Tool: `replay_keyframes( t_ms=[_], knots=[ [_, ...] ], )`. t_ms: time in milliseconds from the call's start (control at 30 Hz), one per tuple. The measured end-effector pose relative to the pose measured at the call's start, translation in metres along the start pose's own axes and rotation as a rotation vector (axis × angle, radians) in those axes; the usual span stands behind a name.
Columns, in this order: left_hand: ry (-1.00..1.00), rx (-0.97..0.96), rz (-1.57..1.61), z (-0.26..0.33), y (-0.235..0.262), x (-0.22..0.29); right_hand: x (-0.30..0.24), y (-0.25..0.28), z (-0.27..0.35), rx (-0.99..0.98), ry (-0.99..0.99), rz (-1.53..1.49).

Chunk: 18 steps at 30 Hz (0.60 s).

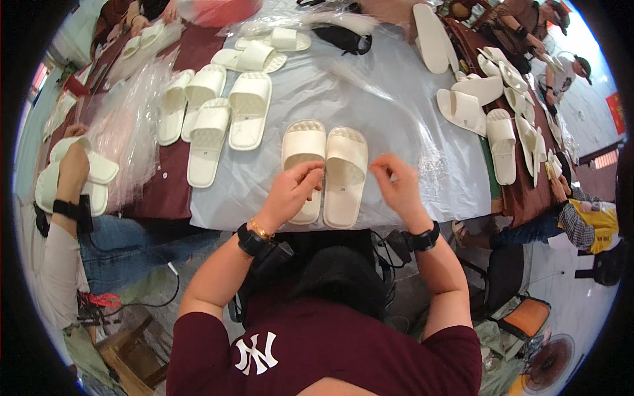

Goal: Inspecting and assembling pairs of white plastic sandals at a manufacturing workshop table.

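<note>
Left fingers [309, 175] curl over one of two cream slippers [345, 155], right fingers [384, 165] curl beside the other, grips indeterminate; side-by-side placement presumably keeps both reachable.

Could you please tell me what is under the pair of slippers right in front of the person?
The slippers rest on a pale plastic sheet, visible on both sides; whatever lies directly beneath the soles is covered.
</note>
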<state>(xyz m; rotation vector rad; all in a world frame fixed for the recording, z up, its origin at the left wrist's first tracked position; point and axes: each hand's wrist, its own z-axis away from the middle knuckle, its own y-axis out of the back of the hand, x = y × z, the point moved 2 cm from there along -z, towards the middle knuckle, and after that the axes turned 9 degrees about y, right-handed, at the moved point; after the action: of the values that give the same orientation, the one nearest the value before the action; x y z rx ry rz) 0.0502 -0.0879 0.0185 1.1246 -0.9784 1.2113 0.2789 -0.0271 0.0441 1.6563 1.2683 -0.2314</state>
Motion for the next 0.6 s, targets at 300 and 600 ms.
replay_keyframes(
  t_ms=[300, 600],
  knots=[
    [0.204, 0.092, 0.451, -0.004, 0.025, -0.017, -0.019, -0.041, 0.032, -0.313, 0.278, 0.041],
    [0.13, 0.006, -0.147, 0.024, 0.042, -0.017, -0.014, -0.043, 0.04, -0.311, 0.281, 0.043]
  ],
)
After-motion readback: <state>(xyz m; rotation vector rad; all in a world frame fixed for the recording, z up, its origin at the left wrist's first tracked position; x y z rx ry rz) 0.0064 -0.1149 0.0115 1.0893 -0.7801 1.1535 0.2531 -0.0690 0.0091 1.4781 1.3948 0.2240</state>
